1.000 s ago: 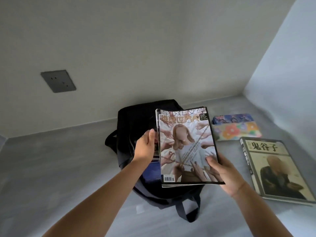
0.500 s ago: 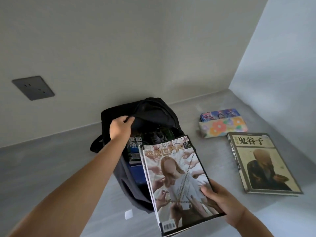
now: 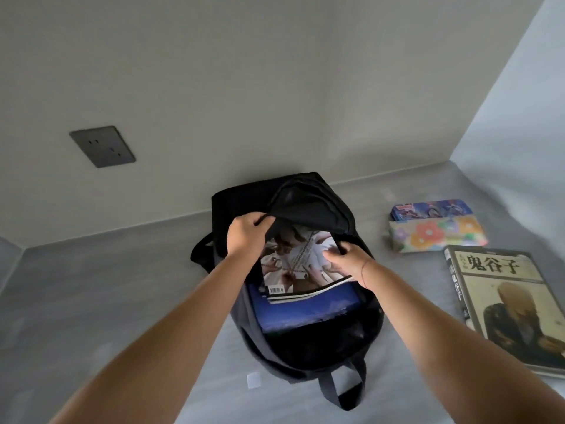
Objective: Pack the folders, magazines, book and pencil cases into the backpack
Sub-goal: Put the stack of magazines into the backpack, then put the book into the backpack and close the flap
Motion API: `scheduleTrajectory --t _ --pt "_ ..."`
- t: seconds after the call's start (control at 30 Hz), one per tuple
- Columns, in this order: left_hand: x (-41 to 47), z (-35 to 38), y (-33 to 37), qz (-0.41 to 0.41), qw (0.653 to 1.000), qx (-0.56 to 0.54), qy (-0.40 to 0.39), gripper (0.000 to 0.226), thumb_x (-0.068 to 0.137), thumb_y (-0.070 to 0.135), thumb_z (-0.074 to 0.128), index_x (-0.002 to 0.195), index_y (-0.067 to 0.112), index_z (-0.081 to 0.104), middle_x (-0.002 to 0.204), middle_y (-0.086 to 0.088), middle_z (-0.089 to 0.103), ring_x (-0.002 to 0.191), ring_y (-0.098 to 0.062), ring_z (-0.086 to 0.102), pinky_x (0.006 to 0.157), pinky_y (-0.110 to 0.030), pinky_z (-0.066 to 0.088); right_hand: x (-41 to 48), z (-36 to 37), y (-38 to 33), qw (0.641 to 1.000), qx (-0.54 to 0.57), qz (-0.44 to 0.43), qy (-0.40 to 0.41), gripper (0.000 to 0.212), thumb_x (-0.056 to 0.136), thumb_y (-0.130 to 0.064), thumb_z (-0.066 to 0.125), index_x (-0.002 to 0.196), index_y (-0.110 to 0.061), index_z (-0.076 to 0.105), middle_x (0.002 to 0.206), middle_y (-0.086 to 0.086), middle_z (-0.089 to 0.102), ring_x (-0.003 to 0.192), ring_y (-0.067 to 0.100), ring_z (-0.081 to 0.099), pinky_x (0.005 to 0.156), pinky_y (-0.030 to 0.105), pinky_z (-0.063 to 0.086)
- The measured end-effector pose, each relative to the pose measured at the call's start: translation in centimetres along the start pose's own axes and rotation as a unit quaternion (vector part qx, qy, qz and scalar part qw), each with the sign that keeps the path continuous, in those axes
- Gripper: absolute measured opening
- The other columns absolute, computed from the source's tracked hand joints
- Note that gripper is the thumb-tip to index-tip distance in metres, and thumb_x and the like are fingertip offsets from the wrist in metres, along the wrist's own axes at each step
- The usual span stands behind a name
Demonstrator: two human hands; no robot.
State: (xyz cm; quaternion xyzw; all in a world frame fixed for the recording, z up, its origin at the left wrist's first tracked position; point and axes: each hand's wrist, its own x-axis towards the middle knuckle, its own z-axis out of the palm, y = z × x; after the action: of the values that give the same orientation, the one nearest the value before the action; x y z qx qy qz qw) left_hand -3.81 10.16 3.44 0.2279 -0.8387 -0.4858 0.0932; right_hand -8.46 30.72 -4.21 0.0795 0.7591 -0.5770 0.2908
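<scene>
Both grips are busy at the mouth of the black backpack [image 3: 305, 347]: the left hand [image 3: 247, 237] is closed on the edge of the bag's upper flap and holds it lifted, while the right hand [image 3: 348, 264] pinches the right edge of the magazines [image 3: 293, 270] between thumb and fingers. Half a second ago those magazines were outside the bag, held in the air in front of it; now most of the stack lies inside the opening, with only its barcode end showing. It rests on a blue folder [image 3: 305, 313] already in the bag. The right hand has travelled forward with the stack, and the left has kept its hold on the flap. Out on the grey worktop [image 3: 107, 301], to the right of the bag, the book [image 3: 507, 304] lies flat where it was. Beyond it, the flowered pencil case [image 3: 437, 235] and the blue pencil case [image 3: 431, 209] sit touching, unmoved. A dark socket plate [image 3: 102, 146] is on the far wall.
</scene>
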Motion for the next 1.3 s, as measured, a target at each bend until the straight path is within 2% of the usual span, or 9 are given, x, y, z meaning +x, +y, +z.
scheduleTrajectory --t 0.13,0.3,0.47,0.63,0.7,0.77,0.93,1.03,1.3 --pt "0.1 0.1 -0.5 -0.005 1.000 0.002 -0.016 0.023 0.090 0.029 0.060 0.103 0.015 0.072 0.092 -0.001 0.072 0.087 -0.015 0.065 0.080 -0.032 0.053 -1.9 -0.2 0.1 0.998 0.052 0.026 -0.016 0.035 0.088 -0.019 0.063 0.119 -0.021 0.046 0.110 -0.001 0.056 0.096 0.020 0.061 0.059 0.038 0.059" --pt "0.0 0.6 -1.2 -0.019 0.999 -0.005 -0.036 0.022 0.091 0.028 0.058 0.104 0.015 0.071 0.089 -0.001 0.070 0.084 -0.014 0.064 0.078 -0.032 0.053 -4.2 0.0 3.6 0.994 0.100 0.033 0.015 0.028 0.090 -0.005 0.058 0.116 -0.013 0.049 0.080 0.010 0.062 0.049 0.016 0.066 0.046 0.027 0.056" --pt "0.1 1.0 -1.4 -0.031 0.999 0.002 -0.042 0.023 0.091 0.028 0.058 0.107 0.014 0.070 0.095 -0.002 0.070 0.088 -0.015 0.064 0.077 -0.029 0.052 -2.0 1.3 2.4 0.982 0.172 0.015 0.082 0.014 0.093 0.002 0.050 0.107 0.000 0.051 0.080 0.015 0.060 0.048 0.014 0.067 0.056 0.028 0.060" --pt "-0.1 1.8 -1.3 -0.033 0.999 0.005 -0.042 0.022 0.092 0.025 0.057 0.109 0.016 0.068 0.091 0.002 0.068 0.081 -0.012 0.063 0.071 -0.027 0.051 -1.6 1.8 2.1 0.980 0.174 -0.011 0.098 0.025 0.091 0.004 0.051 0.116 0.005 0.052 0.106 0.023 0.062 0.087 0.021 0.067 0.080 0.030 0.058" --pt "-0.3 2.8 -0.9 -0.021 0.998 0.013 -0.060 0.023 0.092 0.019 0.055 0.112 0.021 0.067 0.099 0.004 0.066 0.086 -0.009 0.062 0.070 -0.022 0.050 -2.9 1.3 2.8 0.989 0.098 -0.035 0.108 0.010 0.087 -0.004 0.055 0.093 -0.010 0.060 0.088 0.019 0.062 0.087 0.021 0.063 0.088 0.038 0.054" --pt "-0.9 4.4 0.0 -0.005 0.995 0.022 -0.100 0.036 0.089 0.009 0.051 0.116 0.028 0.064 0.107 0.008 0.063 0.081 -0.002 0.060 0.062 -0.012 0.047 -4.0 -0.5 3.5 0.987 0.030 -0.065 0.146 0.030 0.082 -0.008 0.055 0.061 -0.026 0.045 0.066 0.002 0.048 0.077 0.018 0.049 0.078 0.032 0.049" --pt "-4.4 11.1 3.8 0.099 0.978 0.045 -0.177 0.043 0.078 0.021 0.055 0.119 0.031 0.060 0.120 0.008 0.061 0.108 -0.017 0.060 0.092 -0.039 0.052 -7.6 -7.9 4.5 0.959 0.076 -0.112 0.250 0.018 0.089 -0.002 0.051 0.091 -0.016 0.062 0.085 0.006 0.065 0.077 0.022 0.066 0.073 0.032 0.056" --pt "-7.5 16.0 5.6 0.141 0.970 0.071 -0.186 0.037 0.081 0.012 0.058 0.118 0.020 0.063 0.125 0.001 0.059 0.121 -0.020 0.049 0.104 -0.035 0.038 -8.3 -13.6 5.9 0.938 0.007 -0.112 0.329 0.014 0.087 -0.005 0.055 0.091 -0.016 0.065 0.086 0.002 0.066 0.080 0.018 0.062 0.075 0.031 0.050" --pt "-13.1 28.4 8.0 -0.035 0.962 0.022 -0.269 0.046 0.087 0.011 0.054 0.133 0.017 0.051 0.133 -0.007 0.056 0.110 -0.025 0.059 0.082 -0.026 0.046 -8.8 -26.1 11.5 0.922 -0.114 -0.032 0.368 0.037 0.084 -0.011 0.058 0.121 -0.012 0.056 0.124 0.007 0.053 0.119 0.023 0.048 0.104 0.036 0.040"
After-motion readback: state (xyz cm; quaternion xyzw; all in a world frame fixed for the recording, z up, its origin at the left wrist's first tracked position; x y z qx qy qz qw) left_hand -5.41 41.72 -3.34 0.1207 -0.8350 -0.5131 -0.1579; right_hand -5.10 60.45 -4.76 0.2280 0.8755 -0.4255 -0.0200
